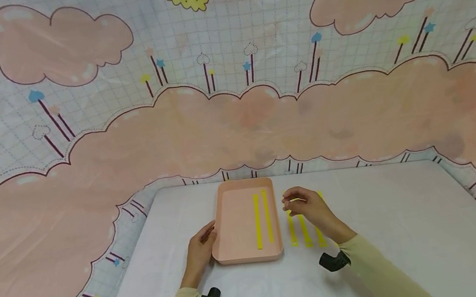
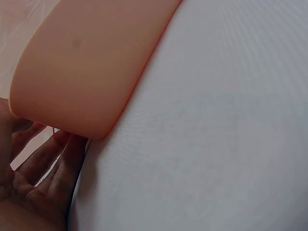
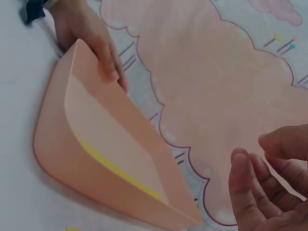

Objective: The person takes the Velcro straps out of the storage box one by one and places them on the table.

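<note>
A shallow peach-pink tray (image 1: 237, 225) sits on the white table, with two long flat yellow strips (image 1: 257, 222) lying lengthwise in its right half. At the tray's left wall, my left hand (image 1: 200, 251) holds the edge; in the right wrist view its thumb (image 3: 114, 74) overlaps the inner side of the rim. My right hand (image 1: 314, 209) hovers to the right of the tray, fingers loosely bent, with a gap between thumb and fingertips and nothing held. Beneath it several more yellow strips (image 1: 306, 236) lie side by side on the table, partly hidden by the hand.
The white table (image 1: 391, 218) extends to both sides of the tray. Behind it hangs a cloth (image 1: 235, 128) printed with pink clouds and stars. Black wrist devices (image 1: 334, 261) sit at both sleeves.
</note>
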Available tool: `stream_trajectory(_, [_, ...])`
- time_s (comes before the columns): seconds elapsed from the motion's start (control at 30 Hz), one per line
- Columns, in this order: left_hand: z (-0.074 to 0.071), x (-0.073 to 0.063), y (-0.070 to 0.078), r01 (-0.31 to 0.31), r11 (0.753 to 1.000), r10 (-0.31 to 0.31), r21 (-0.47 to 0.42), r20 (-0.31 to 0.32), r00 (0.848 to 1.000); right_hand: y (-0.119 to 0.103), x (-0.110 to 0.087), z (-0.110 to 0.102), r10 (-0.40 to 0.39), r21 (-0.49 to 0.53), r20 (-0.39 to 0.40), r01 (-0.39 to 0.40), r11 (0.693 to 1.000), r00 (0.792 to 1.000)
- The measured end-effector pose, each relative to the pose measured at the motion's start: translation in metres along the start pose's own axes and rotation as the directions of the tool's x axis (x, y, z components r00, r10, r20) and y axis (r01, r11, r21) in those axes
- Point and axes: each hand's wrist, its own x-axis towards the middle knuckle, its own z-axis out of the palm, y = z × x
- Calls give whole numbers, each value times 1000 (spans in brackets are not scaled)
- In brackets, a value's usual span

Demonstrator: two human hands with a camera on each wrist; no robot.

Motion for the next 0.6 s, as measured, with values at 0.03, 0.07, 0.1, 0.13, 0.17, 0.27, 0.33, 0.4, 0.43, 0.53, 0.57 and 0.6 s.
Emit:
stream_trajectory(0.03, [0,0,0,-1,1000,1,0,-2,1000,-1,1,1,-2,3,3,2,1000,1000])
stream_trajectory(0.07, [0,0,0,-3,1000,3,0,-3,1000,-2,1,3,-9,3,6,9,1000,1000])
stream_trajectory(0.1, [0,0,0,-4,1000,4,-1,-4,1000,-3,2,4,-9,4,11,9,1000,1000])
stream_trajectory(0.13, [0,0,0,-5,1000,5,0,-4,1000,-5,2,5,-9,4,10,9,1000,1000])
stream_trajectory(0.17, [0,0,0,-4,1000,4,-2,-3,1000,-5,3,6,-9,3,13,9,1000,1000])
stream_trajectory(0.27, [0,0,0,-3,1000,3,-2,-2,1000,-9,3,10,-16,-10,26,17,1000,1000])
stream_trajectory(0.33, [-1,-1,-1,-6,1000,6,-1,-2,1000,-10,4,13,-11,-19,28,12,1000,1000])
stream_trajectory(0.4, [-1,0,-1,-7,1000,7,-8,-5,1000,-11,6,16,-14,-31,32,15,999,999])
stream_trajectory(0.43, [-2,0,-1,-9,1000,9,-10,-4,1000,-11,6,17,-22,-42,34,24,999,999])
stream_trajectory(0.53, [-2,0,-2,-19,1000,19,-4,-3,1000,-11,8,22,-40,-67,48,43,997,998])
stream_trajectory(0.57, [-2,0,-2,-15,1000,15,-9,-4,1000,-11,8,24,-52,-80,57,57,995,997])
stream_trajectory(0.6, [-2,0,-2,-15,1000,15,-8,-4,1000,-11,8,26,-68,-92,70,74,993,995])
